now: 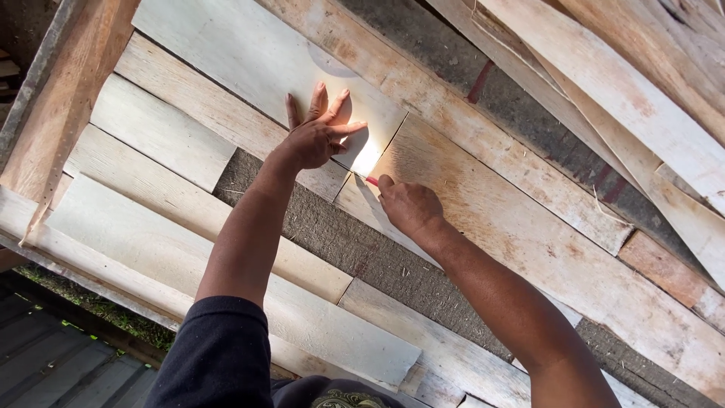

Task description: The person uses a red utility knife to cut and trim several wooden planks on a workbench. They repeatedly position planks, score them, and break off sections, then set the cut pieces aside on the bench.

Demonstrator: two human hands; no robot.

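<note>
While one hand [316,136] steadies boards [249,53], another [408,205] marks.

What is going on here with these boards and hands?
A person leans over pale wooden boards laid side by side. The left hand presses flat, fingers spread, on one board. The right hand grips a small red-tipped marking tool, its tip touching the wood where two boards meet.

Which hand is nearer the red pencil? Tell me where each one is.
Right. The right hand holds the red pencil at its fingertips; the left hand lies flat on the pale board, just up-left of it.
</note>
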